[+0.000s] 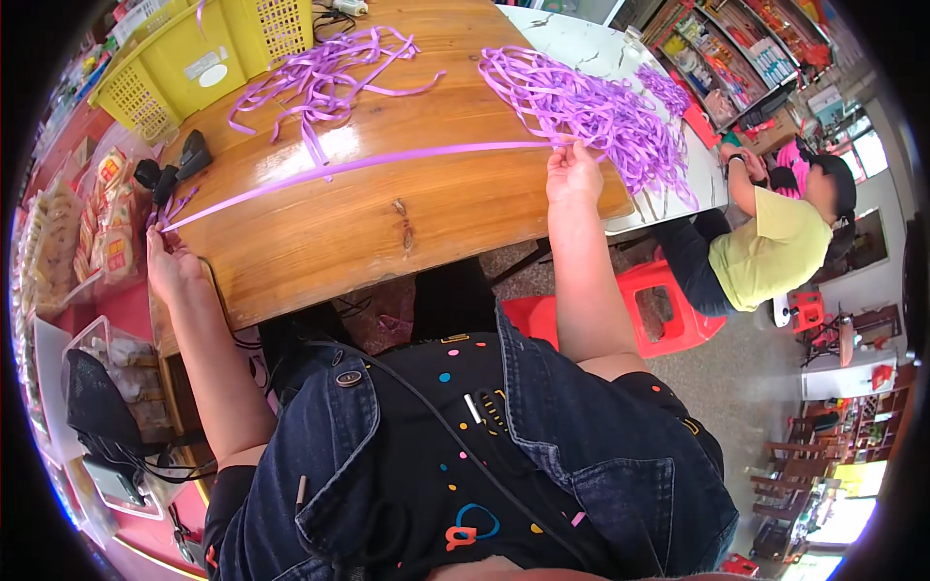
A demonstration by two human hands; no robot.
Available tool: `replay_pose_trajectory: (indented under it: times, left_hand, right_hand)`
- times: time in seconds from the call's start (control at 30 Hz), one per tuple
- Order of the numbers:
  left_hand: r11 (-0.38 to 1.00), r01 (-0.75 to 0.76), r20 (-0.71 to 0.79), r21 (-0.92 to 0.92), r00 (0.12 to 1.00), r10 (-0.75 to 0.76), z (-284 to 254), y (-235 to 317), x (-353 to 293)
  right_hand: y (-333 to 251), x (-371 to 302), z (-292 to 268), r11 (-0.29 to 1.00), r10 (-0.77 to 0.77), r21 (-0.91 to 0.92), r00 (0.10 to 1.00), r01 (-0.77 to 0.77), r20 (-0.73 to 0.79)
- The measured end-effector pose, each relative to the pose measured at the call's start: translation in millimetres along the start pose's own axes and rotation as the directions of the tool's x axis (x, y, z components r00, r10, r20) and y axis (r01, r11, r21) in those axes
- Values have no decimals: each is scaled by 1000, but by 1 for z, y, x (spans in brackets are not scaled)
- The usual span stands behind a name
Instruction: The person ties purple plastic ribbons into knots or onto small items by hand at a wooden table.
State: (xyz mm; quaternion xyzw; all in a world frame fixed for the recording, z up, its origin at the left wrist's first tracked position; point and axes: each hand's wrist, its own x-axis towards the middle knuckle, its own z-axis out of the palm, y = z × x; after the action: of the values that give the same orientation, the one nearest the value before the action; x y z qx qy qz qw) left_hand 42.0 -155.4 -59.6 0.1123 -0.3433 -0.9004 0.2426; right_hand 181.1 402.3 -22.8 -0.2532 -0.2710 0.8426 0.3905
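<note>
A purple ribbon [358, 160] is stretched nearly straight across the wooden table [320, 261] between my two hands. My left hand [171, 263] pinches one end at the table's left edge, beside a black clamp-like device [174, 169]. At the right, my right hand [573, 174] is closed on the ribbon with the fingertips pressed together. Just beyond it lies a big tangled heap of purple ribbons [591, 111], spread over the wooden table's right end and a white marbled table. A smaller loose pile of purple ribbons [329, 82] rests at the far middle.
A yellow plastic basket [194, 68] stands at the far left. Packaged goods [111, 213] line the left side. A red stool [668, 305] and a seated person in a yellow top [775, 242] are on the right, near the white marbled table [542, 27].
</note>
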Motion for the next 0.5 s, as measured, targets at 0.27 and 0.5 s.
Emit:
replay_pose_trajectory:
  times: [0.27, 0.5]
  left_hand:
    - [999, -11, -94, -30, 996, 8, 35, 26, -43]
    - [998, 64, -37, 12, 997, -63, 36, 47, -59]
  right_hand:
    - [0, -2, 2, 995, -94, -36, 994, 96, 52]
    - [-1, -6, 5, 996, -91, 0, 980, 92, 178]
